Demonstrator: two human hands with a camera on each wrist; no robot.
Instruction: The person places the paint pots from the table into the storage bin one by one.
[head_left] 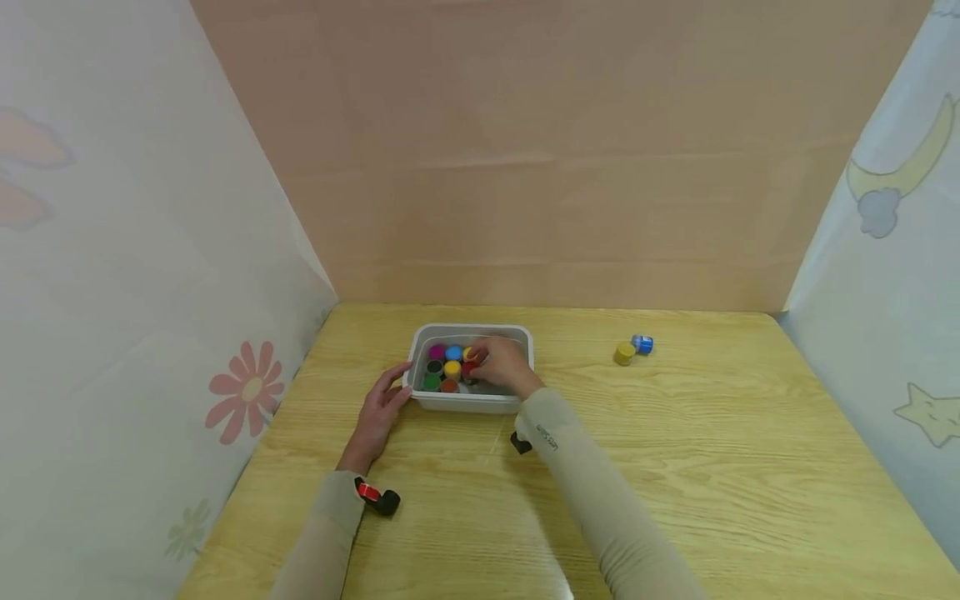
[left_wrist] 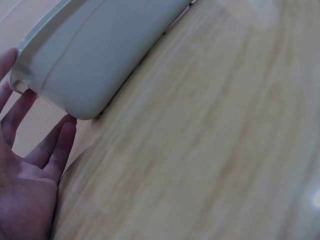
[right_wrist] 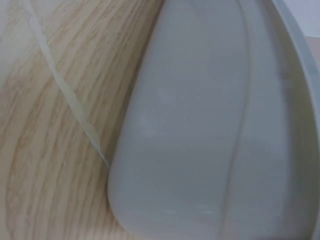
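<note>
A white plastic bin (head_left: 468, 403) stands on the table, with several small round pots of different colours inside, among them a purple pot (head_left: 437, 352), a light blue pot (head_left: 453, 353) and a green pot (head_left: 432, 382). My right hand (head_left: 501, 363) reaches into the bin and pinches a dark red pot (head_left: 468, 369) beside a yellow pot (head_left: 452, 367). At the bin's left end my left hand (head_left: 377, 417) rests its extended fingers against the rim and corner. In the left wrist view those fingers (left_wrist: 62, 145) touch the bin's outer side. The right wrist view shows only the bin's wall (right_wrist: 180, 130), not the hand.
To the right on the wooden table (head_left: 720, 450) are a yellow pot (head_left: 624, 354) and, close behind it, a blue pot (head_left: 642, 344) lying on its side. A brown paper wall (head_left: 555, 208) rises behind the table, with patterned white walls at both sides.
</note>
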